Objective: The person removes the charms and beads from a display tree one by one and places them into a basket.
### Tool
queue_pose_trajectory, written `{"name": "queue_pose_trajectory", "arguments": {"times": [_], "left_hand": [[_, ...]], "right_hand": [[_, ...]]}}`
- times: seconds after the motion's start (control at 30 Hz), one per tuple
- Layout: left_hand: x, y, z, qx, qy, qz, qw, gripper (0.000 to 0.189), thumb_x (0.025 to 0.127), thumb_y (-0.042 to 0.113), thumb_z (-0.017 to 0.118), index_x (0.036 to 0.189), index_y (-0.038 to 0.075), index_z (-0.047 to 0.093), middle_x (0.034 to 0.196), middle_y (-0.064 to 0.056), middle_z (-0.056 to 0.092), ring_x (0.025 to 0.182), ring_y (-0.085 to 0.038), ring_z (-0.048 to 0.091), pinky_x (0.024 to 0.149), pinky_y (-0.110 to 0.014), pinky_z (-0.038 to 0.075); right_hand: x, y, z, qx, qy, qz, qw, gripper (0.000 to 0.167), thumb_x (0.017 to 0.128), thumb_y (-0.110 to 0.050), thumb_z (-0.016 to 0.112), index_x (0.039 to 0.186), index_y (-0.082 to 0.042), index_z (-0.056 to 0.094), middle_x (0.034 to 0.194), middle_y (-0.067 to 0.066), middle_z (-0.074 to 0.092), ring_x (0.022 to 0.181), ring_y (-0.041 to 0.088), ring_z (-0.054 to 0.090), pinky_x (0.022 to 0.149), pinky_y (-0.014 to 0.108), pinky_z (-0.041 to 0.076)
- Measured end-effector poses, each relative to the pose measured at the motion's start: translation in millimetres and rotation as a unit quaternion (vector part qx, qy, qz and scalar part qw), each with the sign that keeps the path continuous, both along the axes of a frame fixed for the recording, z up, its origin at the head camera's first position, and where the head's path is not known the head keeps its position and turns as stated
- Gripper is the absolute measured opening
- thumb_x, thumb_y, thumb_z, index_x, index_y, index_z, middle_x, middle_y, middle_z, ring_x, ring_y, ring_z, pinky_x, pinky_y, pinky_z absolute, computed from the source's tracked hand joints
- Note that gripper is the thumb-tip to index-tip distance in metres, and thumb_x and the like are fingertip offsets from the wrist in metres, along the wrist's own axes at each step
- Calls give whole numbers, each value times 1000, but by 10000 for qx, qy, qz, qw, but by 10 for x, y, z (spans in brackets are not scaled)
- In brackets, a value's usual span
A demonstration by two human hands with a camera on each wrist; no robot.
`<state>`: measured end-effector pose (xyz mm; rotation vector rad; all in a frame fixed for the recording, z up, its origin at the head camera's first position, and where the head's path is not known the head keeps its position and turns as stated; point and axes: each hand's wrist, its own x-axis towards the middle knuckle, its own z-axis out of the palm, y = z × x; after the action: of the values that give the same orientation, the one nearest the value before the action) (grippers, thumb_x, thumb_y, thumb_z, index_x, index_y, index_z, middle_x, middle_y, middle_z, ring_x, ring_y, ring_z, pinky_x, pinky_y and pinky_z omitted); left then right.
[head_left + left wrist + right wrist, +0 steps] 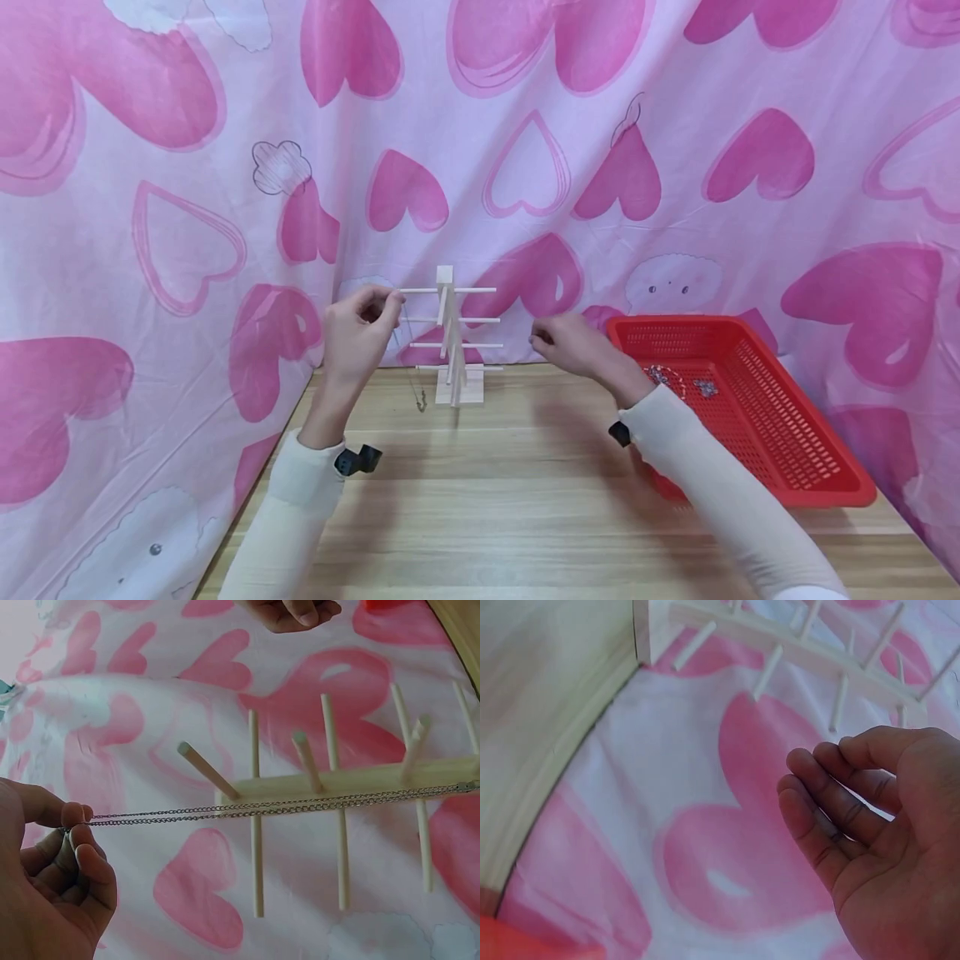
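In the head view, my left hand (356, 332) pinches a thin chain necklace (412, 379) at the top, beside the upper left peg of a wooden peg rack (445, 276). The necklace hangs down, with a small pendant (422, 405) at its low end. From the left wrist, the doubled chain (300, 805) runs taut from thumb and fingertips across the rack's post (360, 780). To the right of the rack, my right hand (572, 343) is in the air, apart from it. The right wrist view shows that hand (896, 847) with loosely bent fingers and nothing in them.
A red plastic basket (813, 400) stands on the right of the wooden table (480, 517). Inside lie a red and white beaded string (678, 379) and a silvery piece of jewellery (706, 387). Heart-printed cloth (525, 50) hangs behind and at the sides.
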<state>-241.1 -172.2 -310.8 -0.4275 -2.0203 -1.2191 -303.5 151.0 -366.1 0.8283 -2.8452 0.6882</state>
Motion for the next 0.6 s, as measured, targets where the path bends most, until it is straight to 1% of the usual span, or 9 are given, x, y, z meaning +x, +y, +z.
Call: {"name": "queue_pose_trajectory", "arguments": {"times": [0.07, 0.17, 0.27, 0.4, 0.5, 0.6], "left_hand": [[21, 33, 28, -6, 47, -159, 9999, 14, 100, 6, 72, 88, 0, 79, 65, -13, 67, 58, -3, 57, 55, -12, 44], [53, 89, 60, 10, 123, -380, 9992, 13, 99, 4, 72, 88, -1, 78, 65, -13, 66, 59, -3, 57, 55, -13, 45], [76, 152, 82, -64, 168, -475, 9987, 13, 99, 4, 73, 88, -2, 78, 64, -12, 66, 58, -3, 56, 54, -12, 44], [85, 241, 110, -206, 230, -597, 9977, 12, 98, 4, 74, 89, -2, 78, 64, -11, 66, 58, -5, 54, 54, -12, 44], [80, 311, 132, -223, 225, -752, 9967, 12, 98, 4, 73, 89, -2, 78, 64, -10, 65, 57, -7, 54, 55, -13, 44], [67, 384, 155, -191, 186, -856, 9960, 12, 99, 4, 73, 90, -2, 79, 64, -9, 64, 57, -8, 53, 54, -13, 44]], "right_hand": [[19, 88, 54, -22, -116, -158, 9998, 8, 101, -21, 73, 103, -14, 77, 77, -1, 64, 70, 17, 58, 66, 29, 54], [40, 211, 116, -26, -74, -287, 9996, 6, 101, -21, 74, 102, -15, 76, 75, 1, 62, 70, 18, 57, 66, 30, 53], [58, 329, 162, 11, 18, -383, 9993, 7, 102, -19, 72, 100, -15, 77, 74, 1, 60, 70, 19, 55, 66, 31, 51], [88, 494, 216, 18, 5, -493, 9988, 9, 104, -17, 69, 102, -14, 77, 75, 2, 59, 71, 19, 55, 65, 32, 50], [127, 625, 258, 60, -71, -602, 9981, 11, 104, -19, 68, 107, -13, 77, 77, 3, 61, 73, 20, 56, 67, 33, 50], [162, 762, 289, 111, -61, -700, 9975, 15, 105, -20, 68, 114, -12, 77, 84, 3, 65, 79, 21, 58, 71, 35, 52]]}}
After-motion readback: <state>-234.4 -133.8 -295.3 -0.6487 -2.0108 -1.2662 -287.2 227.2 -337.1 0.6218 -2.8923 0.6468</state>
